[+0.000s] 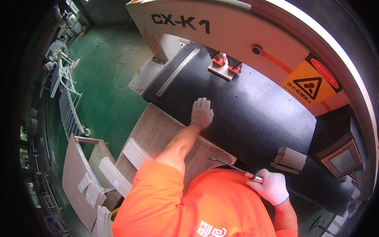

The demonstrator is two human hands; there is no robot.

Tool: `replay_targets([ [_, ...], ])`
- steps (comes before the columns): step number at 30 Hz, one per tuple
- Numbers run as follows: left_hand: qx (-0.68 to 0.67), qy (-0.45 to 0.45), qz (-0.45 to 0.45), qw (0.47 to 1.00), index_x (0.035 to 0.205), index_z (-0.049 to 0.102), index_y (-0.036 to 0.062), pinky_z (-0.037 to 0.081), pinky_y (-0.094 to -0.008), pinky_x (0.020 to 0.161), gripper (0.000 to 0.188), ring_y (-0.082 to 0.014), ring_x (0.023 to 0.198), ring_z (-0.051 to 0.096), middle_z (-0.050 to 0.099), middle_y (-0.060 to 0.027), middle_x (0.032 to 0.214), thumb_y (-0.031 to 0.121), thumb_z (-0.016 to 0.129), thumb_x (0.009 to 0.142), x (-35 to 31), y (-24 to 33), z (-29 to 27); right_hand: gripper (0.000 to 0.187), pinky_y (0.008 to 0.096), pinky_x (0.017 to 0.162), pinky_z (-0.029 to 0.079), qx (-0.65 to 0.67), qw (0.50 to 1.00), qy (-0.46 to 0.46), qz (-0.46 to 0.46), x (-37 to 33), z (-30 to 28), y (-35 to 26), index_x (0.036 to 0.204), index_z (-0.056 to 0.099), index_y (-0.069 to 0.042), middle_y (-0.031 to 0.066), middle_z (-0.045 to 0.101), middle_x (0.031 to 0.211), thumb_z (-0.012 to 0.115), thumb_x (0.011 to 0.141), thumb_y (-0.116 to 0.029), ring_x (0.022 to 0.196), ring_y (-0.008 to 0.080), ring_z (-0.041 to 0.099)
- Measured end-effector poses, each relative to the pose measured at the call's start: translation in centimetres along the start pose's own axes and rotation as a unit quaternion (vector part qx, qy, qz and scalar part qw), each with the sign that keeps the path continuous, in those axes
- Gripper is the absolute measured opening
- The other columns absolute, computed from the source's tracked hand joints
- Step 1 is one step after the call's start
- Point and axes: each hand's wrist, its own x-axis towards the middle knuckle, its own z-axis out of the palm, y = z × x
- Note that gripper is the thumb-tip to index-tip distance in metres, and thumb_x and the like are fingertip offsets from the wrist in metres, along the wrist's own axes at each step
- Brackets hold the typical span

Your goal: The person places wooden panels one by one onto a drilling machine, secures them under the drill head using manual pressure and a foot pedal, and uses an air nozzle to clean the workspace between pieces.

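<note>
Green floor point(108, 85) is met by one black table point(252, 108), on or above which the left hand point(202, 112) is held flat, fingers extended, nothing seen gripped; these could be pinched if slid beneath two red clamps point(235, 70). Farther right, one slim tool point(248, 175) is held in the right hand's point(272, 186) curled fingers, near one stack of pale strips point(290, 158) that a careless swing could topple.

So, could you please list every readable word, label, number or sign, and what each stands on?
I won't copy wording; its places:
Dark characters on the pale machine housing.
Orange-and-black warning sign with a red oval, same housing.
White print on the orange shirt.
Mark on white board: too small to read.
Screen: nothing legible.
</note>
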Motion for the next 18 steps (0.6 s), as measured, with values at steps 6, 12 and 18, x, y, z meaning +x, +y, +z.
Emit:
replay_targets([
  [6, 0.006, 0.032, 0.007, 0.999, 0.134, 0.064, 0.0031, 0.043, -0.0539, 0.118, 0.052, -0.0388, 0.139, 0.053, 0.059, -0.0178, 0.145, 0.025, 0.073, 0.088, -0.1, 0.1, -0.1, 0.053, 0.0390, 0.077, 0.062, 0.061, 0.996, -0.056, -0.035, -0.3, 0.4, 0.1, 0.103, 0.083, -0.005, 0.0155, 0.080, 0.087, 0.092, 0.082, -0.053, 0.083, 0.0346, 0.080],
  [12, -0.005, 0.035, 0.017, 0.999, 0.131, 0.061, 0.0028, 0.043, -0.0544, 0.116, 0.049, -0.0393, 0.135, 0.052, 0.059, -0.0183, 0.140, 0.025, 0.071, 0.088, 0.0, 0.0, -0.3, 0.050, 0.0391, 0.074, 0.062, 0.044, 0.998, -0.037, -0.039, -0.5, 1.1, -0.2, 0.100, 0.082, -0.008, 0.0135, 0.080, 0.086, 0.091, 0.084, -0.054, 0.081, 0.0347, 0.080],
  [18, -0.007, 0.030, 0.012, 0.999, 0.131, 0.062, 0.0035, 0.043, -0.0543, 0.117, 0.049, -0.0390, 0.135, 0.052, 0.058, -0.0180, 0.141, 0.025, 0.072, 0.088, 0.1, 0.0, -0.2, 0.052, 0.0423, 0.068, 0.061, 0.067, 0.993, 0.001, -0.102, -0.4, 1.6, 0.2, 0.098, 0.081, -0.009, 0.0156, 0.077, 0.077, 0.082, 0.088, -0.060, 0.074, 0.0374, 0.078],
])
